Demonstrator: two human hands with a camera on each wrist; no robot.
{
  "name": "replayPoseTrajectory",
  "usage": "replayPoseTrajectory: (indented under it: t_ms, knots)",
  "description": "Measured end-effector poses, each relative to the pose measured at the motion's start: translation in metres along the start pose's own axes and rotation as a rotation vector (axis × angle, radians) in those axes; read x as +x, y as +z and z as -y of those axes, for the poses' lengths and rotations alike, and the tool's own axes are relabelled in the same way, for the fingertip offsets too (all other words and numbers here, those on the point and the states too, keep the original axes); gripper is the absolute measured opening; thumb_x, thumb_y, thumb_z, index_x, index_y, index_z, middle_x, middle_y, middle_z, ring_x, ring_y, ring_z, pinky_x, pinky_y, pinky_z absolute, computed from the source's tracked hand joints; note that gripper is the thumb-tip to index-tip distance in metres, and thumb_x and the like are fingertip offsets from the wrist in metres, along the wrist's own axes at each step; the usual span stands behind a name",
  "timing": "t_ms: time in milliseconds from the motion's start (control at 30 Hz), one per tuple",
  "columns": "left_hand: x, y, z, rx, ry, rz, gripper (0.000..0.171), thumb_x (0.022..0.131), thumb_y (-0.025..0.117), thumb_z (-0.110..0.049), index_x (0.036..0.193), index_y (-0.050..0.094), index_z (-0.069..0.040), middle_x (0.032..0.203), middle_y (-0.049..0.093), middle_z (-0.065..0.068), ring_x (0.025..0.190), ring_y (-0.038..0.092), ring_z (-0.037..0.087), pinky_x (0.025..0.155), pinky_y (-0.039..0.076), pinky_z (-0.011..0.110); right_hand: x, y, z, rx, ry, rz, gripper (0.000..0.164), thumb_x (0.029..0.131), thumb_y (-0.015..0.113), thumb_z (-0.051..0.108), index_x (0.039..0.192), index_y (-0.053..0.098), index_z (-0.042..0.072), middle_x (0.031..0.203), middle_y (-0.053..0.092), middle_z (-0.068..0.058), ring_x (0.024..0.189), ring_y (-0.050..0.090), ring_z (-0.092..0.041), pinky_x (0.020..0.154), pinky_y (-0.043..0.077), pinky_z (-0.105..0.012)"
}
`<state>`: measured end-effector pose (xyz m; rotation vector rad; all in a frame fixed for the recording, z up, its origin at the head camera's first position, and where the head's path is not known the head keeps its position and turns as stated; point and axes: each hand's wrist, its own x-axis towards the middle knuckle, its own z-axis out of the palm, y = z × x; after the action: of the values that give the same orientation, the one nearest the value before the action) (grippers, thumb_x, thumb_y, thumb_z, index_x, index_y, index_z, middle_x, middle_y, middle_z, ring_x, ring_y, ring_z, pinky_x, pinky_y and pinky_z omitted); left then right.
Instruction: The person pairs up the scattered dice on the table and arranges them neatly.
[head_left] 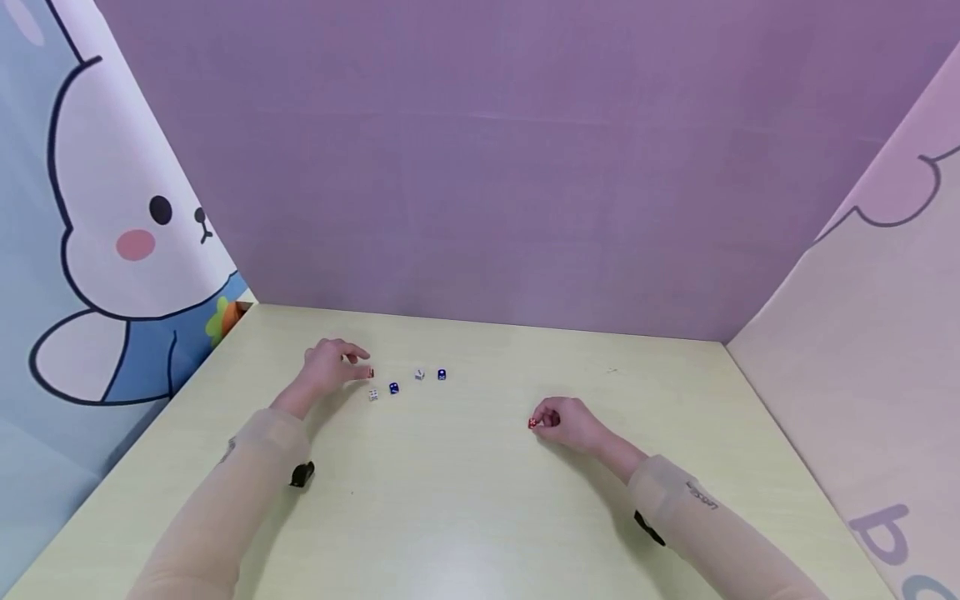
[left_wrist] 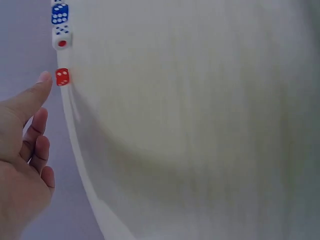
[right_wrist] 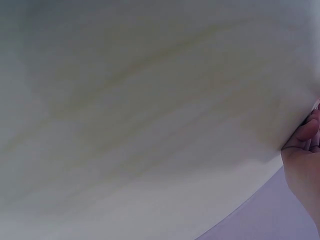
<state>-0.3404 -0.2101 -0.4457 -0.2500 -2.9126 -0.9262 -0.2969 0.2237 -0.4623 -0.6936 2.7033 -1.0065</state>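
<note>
At the left of the table, my left hand (head_left: 330,367) reaches in with its thumb beside a red die (head_left: 371,372). That die (left_wrist: 62,77) stands on the table just off the fingertip in the left wrist view, and nothing is pinched by the hand. Near it lie a white die (head_left: 373,395), a blue die (head_left: 393,388), another white die (head_left: 419,375) and another blue die (head_left: 442,375). Right of centre, my right hand (head_left: 573,423) pinches a red die (head_left: 532,423) between thumb and finger, low over the table. The right wrist view shows only part of this hand (right_wrist: 305,150), its die hidden.
The pale table (head_left: 442,500) is bounded by a purple backdrop (head_left: 487,183) at the back. A rabbit-printed panel (head_left: 135,275) stands on the left and a pale printed panel (head_left: 870,333) on the right.
</note>
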Motion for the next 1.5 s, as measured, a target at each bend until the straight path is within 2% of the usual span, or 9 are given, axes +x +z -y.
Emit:
replayPoseTrajectory:
  t_ms: [133, 400, 633, 867, 1233, 1300, 1500]
  knots:
    - [0.002, 0.003, 0.006, 0.031, -0.016, 0.008, 0.025, 0.077, 0.078, -0.019, 0.099, 0.072, -0.009, 0.088, 0.066, 0.006, 0.094, 0.051, 0.030, 0.089, 0.023, 0.053, -0.001, 0.000, 0.000, -0.006, 0.003, -0.003, 0.010, 0.079, 0.070, 0.003, 0.087, 0.066, 0.008, 0.071, 0.054, 0.003, 0.064, 0.046, -0.008, 0.057, 0.040, -0.019]
    - [0.009, 0.008, 0.010, 0.074, -0.012, 0.038, 0.012, 0.076, 0.079, -0.021, 0.086, 0.075, -0.016, 0.090, 0.072, 0.002, 0.089, 0.060, 0.025, 0.083, 0.024, 0.050, 0.000, 0.001, 0.000, 0.005, -0.003, -0.006, 0.011, 0.079, 0.071, 0.003, 0.087, 0.065, 0.008, 0.071, 0.055, 0.003, 0.064, 0.047, -0.008, 0.057, 0.041, -0.019]
    - [0.015, 0.013, 0.003, 0.082, -0.007, 0.065, 0.010, 0.075, 0.080, -0.023, 0.083, 0.075, -0.018, 0.088, 0.072, -0.001, 0.089, 0.059, 0.024, 0.084, 0.024, 0.049, 0.000, 0.001, 0.000, 0.015, -0.001, -0.001, 0.011, 0.079, 0.070, 0.004, 0.087, 0.065, 0.008, 0.071, 0.055, 0.003, 0.065, 0.047, -0.009, 0.057, 0.041, -0.019]
    - [0.017, 0.019, -0.004, 0.063, 0.036, 0.087, 0.008, 0.077, 0.078, -0.021, 0.084, 0.075, -0.018, 0.090, 0.072, 0.000, 0.091, 0.060, 0.023, 0.087, 0.024, 0.053, 0.001, 0.003, -0.001, 0.012, 0.002, -0.001, 0.011, 0.080, 0.070, 0.004, 0.088, 0.065, 0.009, 0.072, 0.055, 0.003, 0.066, 0.047, -0.009, 0.057, 0.040, -0.019]
    - [0.026, 0.029, -0.023, 0.061, 0.101, 0.160, 0.006, 0.078, 0.077, -0.025, 0.084, 0.076, -0.024, 0.090, 0.071, -0.006, 0.087, 0.057, 0.017, 0.086, 0.024, 0.047, 0.002, 0.003, -0.001, 0.018, -0.004, 0.002, 0.011, 0.080, 0.070, 0.004, 0.088, 0.065, 0.010, 0.071, 0.054, 0.003, 0.065, 0.046, -0.009, 0.057, 0.040, -0.019]
    - [0.027, 0.031, -0.026, 0.068, 0.117, 0.170, 0.007, 0.077, 0.077, -0.026, 0.084, 0.076, -0.024, 0.089, 0.071, -0.006, 0.087, 0.057, 0.016, 0.085, 0.025, 0.047, 0.002, 0.003, -0.001, 0.016, -0.006, 0.003, 0.011, 0.080, 0.070, 0.004, 0.088, 0.065, 0.010, 0.071, 0.054, 0.003, 0.064, 0.046, -0.009, 0.057, 0.040, -0.019]
    - [0.023, 0.035, -0.038, 0.057, 0.109, 0.193, 0.009, 0.074, 0.080, -0.028, 0.081, 0.076, -0.023, 0.083, 0.069, -0.008, 0.082, 0.056, 0.014, 0.088, 0.023, 0.049, 0.002, 0.002, -0.002, 0.011, -0.007, 0.000, 0.010, 0.080, 0.070, 0.004, 0.087, 0.065, 0.010, 0.071, 0.054, 0.003, 0.064, 0.046, -0.008, 0.057, 0.040, -0.019]
